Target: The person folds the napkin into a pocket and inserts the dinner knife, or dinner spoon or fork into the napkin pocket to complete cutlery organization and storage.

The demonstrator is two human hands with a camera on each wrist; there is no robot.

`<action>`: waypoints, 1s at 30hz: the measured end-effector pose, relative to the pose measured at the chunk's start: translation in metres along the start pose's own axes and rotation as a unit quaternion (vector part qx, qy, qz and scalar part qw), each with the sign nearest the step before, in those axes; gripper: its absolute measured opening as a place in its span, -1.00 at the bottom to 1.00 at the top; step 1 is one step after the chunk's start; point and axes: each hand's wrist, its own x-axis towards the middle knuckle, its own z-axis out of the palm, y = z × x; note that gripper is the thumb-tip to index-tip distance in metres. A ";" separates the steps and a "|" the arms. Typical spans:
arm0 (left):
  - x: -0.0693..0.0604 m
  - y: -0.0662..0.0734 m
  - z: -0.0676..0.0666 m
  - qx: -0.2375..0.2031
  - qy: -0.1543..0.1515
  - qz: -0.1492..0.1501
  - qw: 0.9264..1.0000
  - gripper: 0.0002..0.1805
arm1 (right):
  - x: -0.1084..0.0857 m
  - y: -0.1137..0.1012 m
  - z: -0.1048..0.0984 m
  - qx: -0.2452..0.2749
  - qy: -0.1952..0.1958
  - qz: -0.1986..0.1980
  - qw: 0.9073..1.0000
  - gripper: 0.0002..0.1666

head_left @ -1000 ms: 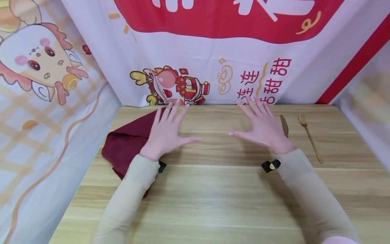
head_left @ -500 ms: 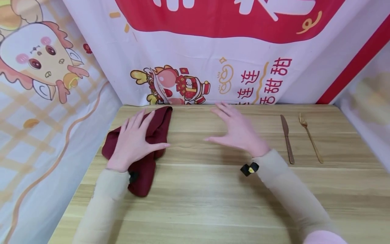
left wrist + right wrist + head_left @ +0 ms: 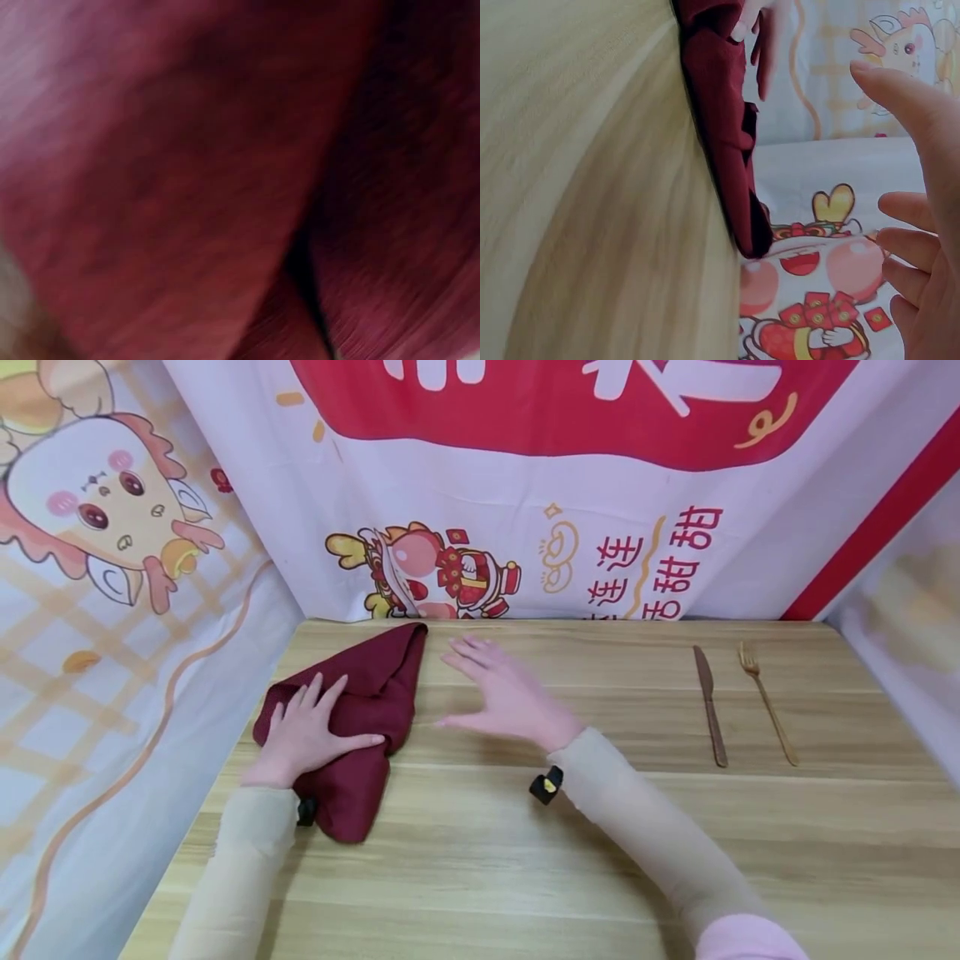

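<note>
With my left hand [image 3: 303, 735] spread wide over the cloth [image 3: 378, 703] and my right hand [image 3: 512, 697] also wide, fingers apart, raised near its right side, I seem to grip nothing (whether the left one presses down, I cannot tell). The cloth lies folded at the far left of the desk [image 3: 465, 860], one end pointing toward me. I take the step in hand to be getting set to take hold of it; the next move would call for my right hand to come down and pinch a layer at its right edge while the left steadies it. Its far corner sits just beside the backdrop [image 3: 465, 485] and its left corner is near the desk's left edge, so room is tight there. Toward me and to the right there is plenty, with the knife [image 3: 710, 706] and fork [image 3: 767, 702] well apart from it.
</note>
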 end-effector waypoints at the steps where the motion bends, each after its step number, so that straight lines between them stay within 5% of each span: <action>1: 0.001 0.000 0.003 -0.001 -0.015 -0.003 1.000 0.39 | 0.003 -0.001 0.004 0.001 -0.003 -0.003 1.000 0.20; 5: 0.004 0.002 0.011 -0.009 -0.049 -0.009 0.999 0.37 | 0.010 -0.004 0.016 0.001 -0.015 -0.006 1.000 0.18; 14: 0.007 0.022 0.024 0.006 -0.070 0.016 0.997 0.33 | 0.012 -0.003 0.030 0.015 -0.043 0.004 0.999 0.18; 22: 0.008 0.064 0.032 0.014 -0.092 0.069 0.993 0.33 | 0.002 0.012 0.033 0.025 -0.056 0.024 0.998 0.10; 30: 0.005 0.110 0.043 0.016 -0.105 0.151 0.983 0.30 | -0.024 0.033 0.026 0.029 -0.090 0.054 0.994 -0.09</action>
